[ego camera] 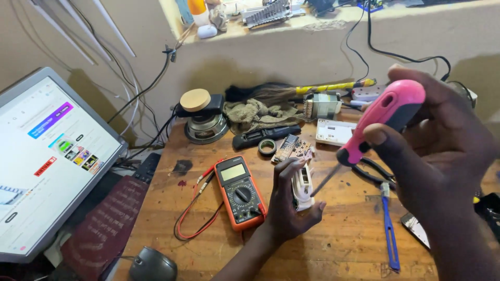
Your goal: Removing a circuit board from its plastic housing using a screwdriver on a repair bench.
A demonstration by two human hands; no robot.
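My left hand [289,205] grips a small white plastic device [302,186] upright on the wooden table [338,244]. My right hand [442,151] holds a screwdriver with a pink and black handle [383,118]. Its thin metal shaft [325,182] slants down to the left, and the tip touches the side of the white device. An orange multimeter [238,192] with red and black leads lies just left of my left hand.
A computer monitor [47,156] stands at the left, with a mouse [152,265] and a dark red book [107,224] below it. A speaker [204,122], a cloth [258,115], a tape roll [267,147], a circuit board [291,148], a transformer [323,105] and blue-handled pliers [388,224] lie about the table.
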